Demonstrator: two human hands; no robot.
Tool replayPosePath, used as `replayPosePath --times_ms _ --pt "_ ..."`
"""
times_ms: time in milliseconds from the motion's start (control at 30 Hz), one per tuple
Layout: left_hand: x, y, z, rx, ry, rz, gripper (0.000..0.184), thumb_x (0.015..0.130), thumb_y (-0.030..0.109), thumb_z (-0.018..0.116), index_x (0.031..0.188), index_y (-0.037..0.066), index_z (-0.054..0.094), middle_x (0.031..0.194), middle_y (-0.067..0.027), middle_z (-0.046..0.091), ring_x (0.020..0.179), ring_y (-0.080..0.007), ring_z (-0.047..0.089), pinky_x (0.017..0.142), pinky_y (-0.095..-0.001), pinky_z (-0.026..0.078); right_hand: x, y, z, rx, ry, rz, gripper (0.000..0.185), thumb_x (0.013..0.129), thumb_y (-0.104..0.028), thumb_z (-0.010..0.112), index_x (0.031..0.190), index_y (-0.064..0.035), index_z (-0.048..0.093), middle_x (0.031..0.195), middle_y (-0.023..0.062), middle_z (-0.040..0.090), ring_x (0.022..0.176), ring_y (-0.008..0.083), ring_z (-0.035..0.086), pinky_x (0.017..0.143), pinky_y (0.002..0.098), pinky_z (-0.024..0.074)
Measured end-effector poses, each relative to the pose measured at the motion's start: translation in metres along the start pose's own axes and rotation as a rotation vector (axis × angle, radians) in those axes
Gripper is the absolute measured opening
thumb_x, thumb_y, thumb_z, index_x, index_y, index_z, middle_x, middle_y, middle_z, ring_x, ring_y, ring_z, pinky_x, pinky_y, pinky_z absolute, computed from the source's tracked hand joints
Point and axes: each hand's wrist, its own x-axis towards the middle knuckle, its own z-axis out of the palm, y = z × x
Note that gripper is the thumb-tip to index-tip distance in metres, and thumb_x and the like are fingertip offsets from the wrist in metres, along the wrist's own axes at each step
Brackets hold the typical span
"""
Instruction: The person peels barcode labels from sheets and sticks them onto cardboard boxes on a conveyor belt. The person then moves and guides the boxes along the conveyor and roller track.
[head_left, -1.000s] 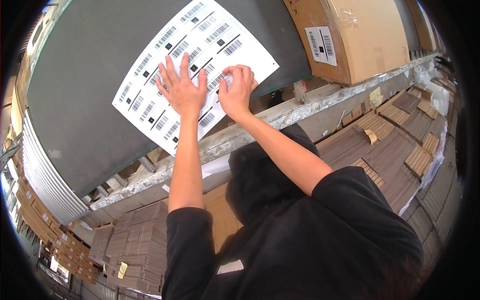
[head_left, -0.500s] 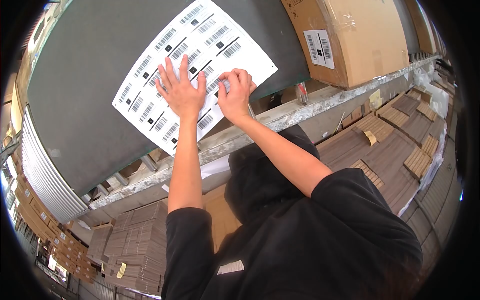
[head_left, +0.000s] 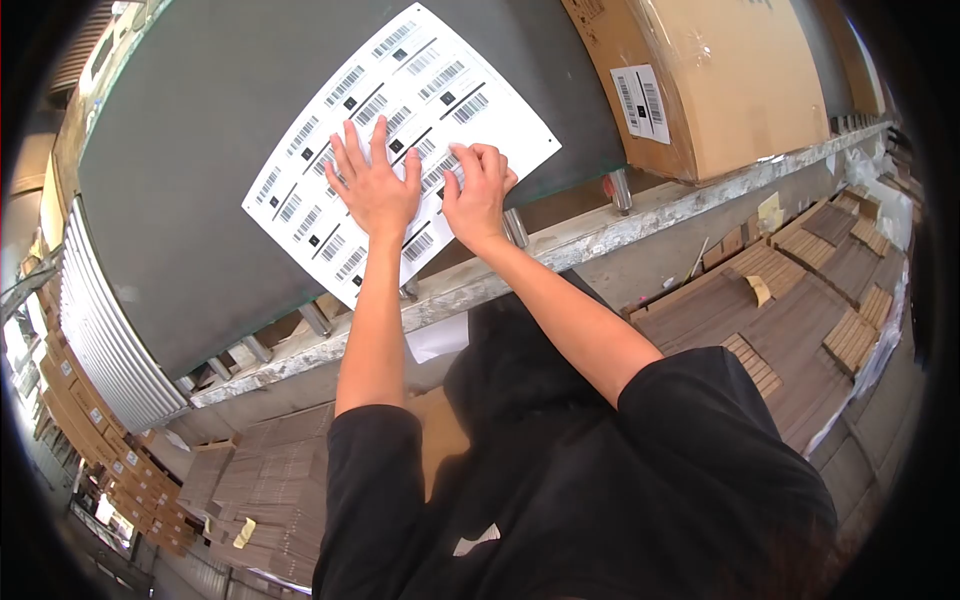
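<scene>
A large white sheet of barcode labels lies at a slant on the dark grey belt. My left hand rests flat on the middle of the sheet with its fingers spread. Just to its right, my right hand is over the sheet's lower right part, its fingers curled and thumb close to them. Whatever lies between those fingertips, if anything, is too small to make out.
A taped cardboard box with a barcode label stands right of the sheet. A worn metal rail with rollers runs along the belt's near side. Flat cardboard stacks are at right, more at lower left.
The view has shifted slightly, so the belt and sheet appear a little further right. Both hands keep nearly the same places on the sheet.
</scene>
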Motion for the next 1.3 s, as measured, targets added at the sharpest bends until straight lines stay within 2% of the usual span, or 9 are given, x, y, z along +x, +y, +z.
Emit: replayPosePath --times_ms 467,767,800,967,1033,1167,1233,1267,1300 --pt "-0.006 -0.003 0.005 0.001 -0.012 0.04 0.067 0.099 0.051 0.06 0.158 0.023 0.047 0.171 -0.0177 0.028 0.161 -0.0389 0.017 0.128 -0.0596 0.007 -0.008 0.006 0.012 -0.026 0.131 -0.07 0.042 0.085 -0.007 0.072 0.127 -0.007 0.069 0.118 0.0074 0.057 0.114 0.0264 0.052 0.101 0.0459 0.0325" --pt "-0.004 -0.023 0.007 -0.164 -0.042 0.056 0.065 0.1 0.049 0.06 0.158 0.024 0.048 0.173 -0.0152 0.027 0.163 -0.037 0.014 0.128 -0.0593 0.002 -0.006 0.003 0.009 0.066 0.134 0.006 0.049 0.083 -0.01 0.074 0.132 -0.0095 0.068 0.117 0.0081 0.057 0.116 0.0265 0.053 0.102 0.0464 0.0329" --pt "-0.004 -0.024 0.004 -0.216 -0.018 0.079 0.062 0.098 0.045 0.062 0.154 0.02 0.054 0.171 -0.0173 0.031 0.161 -0.0394 0.016 0.126 -0.0626 0.003 -0.006 0.002 0.01 0.033 0.139 -0.003 0.049 0.083 -0.011 0.075 0.131 -0.0101 0.069 0.117 0.0083 0.057 0.115 0.0267 0.054 0.101 0.0466 0.0337" --pt "-0.003 -0.031 0.003 -0.237 -0.072 0.1 0.063 0.099 0.047 0.06 0.158 0.026 0.05 0.174 -0.0154 0.026 0.163 -0.0392 0.012 0.126 -0.0631 -0.002 -0.011 0.002 0.016 -0.058 0.192 -0.087 0.037 0.083 -0.012 0.075 0.119 -0.0107 0.074 0.114 0.0085 0.058 0.113 0.0278 0.055 0.1 0.0471 0.0351" --pt "-0.004 -0.033 -0.005 -0.219 -0.07 0.112 0.063 0.1 0.046 0.06 0.159 0.027 0.049 0.173 -0.0162 0.028 0.162 -0.0396 0.014 0.127 -0.0603 0.004 -0.012 0.002 0.017 -0.052 0.213 -0.104 0.034 0.083 -0.012 0.075 0.117 -0.0113 0.074 0.112 0.0084 0.058 0.114 0.0281 0.055 0.1 0.0473 0.0352" --pt "0.016 -0.091 -0.027 -0.221 -0.203 0.387 0.057 0.103 0.043 0.058 0.158 0.032 0.049 0.172 -0.0095 0.033 0.16 -0.0331 0.024 0.128 -0.0537 0.015 -0.01 -0.004 0.012 -0.076 0.137 -0.046 0.03 0.084 -0.014 0.076 0.112 -0.0132 0.068 0.119 0.0095 0.056 0.116 0.0287 0.054 0.1 0.0472 0.0353" --pt "0.026 -0.121 -0.041 -0.139 -0.213 0.558 0.055 0.104 0.041 0.057 0.158 0.035 0.05 0.17 -0.0054 0.037 0.159 -0.0289 0.028 0.128 -0.0507 0.02 -0.004 -0.009 0.009 -0.143 0.118 -0.106 0.026 0.084 -0.009 0.075 0.108 -0.0127 0.065 0.123 0.0092 0.055 0.117 0.0296 0.054 0.097 0.0477 0.0376" --pt "0.026 -0.121 -0.039 -0.106 -0.149 0.555 0.054 0.104 0.045 0.057 0.157 0.039 0.049 0.169 0.0016 0.04 0.157 -0.0234 0.031 0.129 -0.05 0.019 -0.001 -0.007 0.008 -0.157 0.108 -0.145 0.025 0.085 -0.007 0.075 0.107 -0.0122 0.064 0.123 0.0092 0.056 0.117 0.0298 0.054 0.096 0.0474 0.0385" --pt "0.025 -0.12 -0.04 -0.1 -0.142 0.559 0.054 0.104 0.044 0.057 0.157 0.038 0.049 0.169 0.0004 0.04 0.157 -0.024 0.032 0.128 -0.05 0.019 -0.005 -0.007 0.007 -0.175 0.09 -0.173 0.024 0.085 -0.005 0.074 0.106 -0.0116 0.064 0.123 0.0093 0.057 0.117 0.0301 0.054 0.096 0.047 0.0395"
